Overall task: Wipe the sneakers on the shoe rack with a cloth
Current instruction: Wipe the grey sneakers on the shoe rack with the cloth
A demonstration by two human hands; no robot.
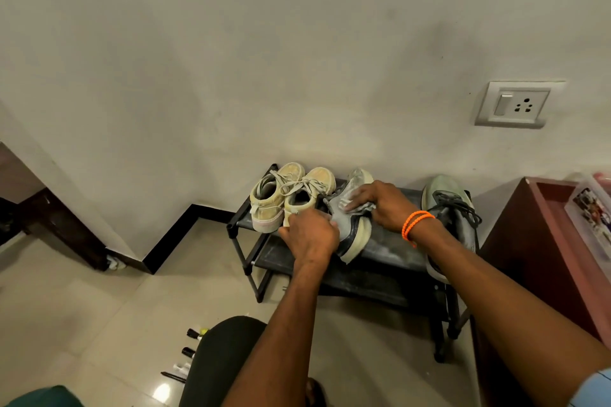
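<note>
On the top shelf of the black shoe rack (390,249) the grey sneaker (352,235) lies tipped on its side, its pale sole facing the camera and its heel end hanging close to the front edge. The left hand (310,236) curls its fingers round the heel end and steadies it. The right hand (380,205), an orange band at its wrist, presses a light grey cloth (347,198) against the upper; the fingers lie bent over the cloth and hold it to the shoe.

The main risk is the sneaker sliding off the front of the rack. Tilted as it is, it rests on little of the shelf, and a hard rub toward the person would likely push it over the edge if the left hand loosens.

A second risk lies just to the left: the pair of beige sneakers (284,198) stands touching or almost touching the grey one, laces loose. A sweeping stroke could catch the laces or shove the pair toward the rack's left end.

The green sneaker (449,205) on the right stands apart and looks safe. The shelf surface shows pale dust, which the cloth could pick up and smear back onto the shoe.
</note>
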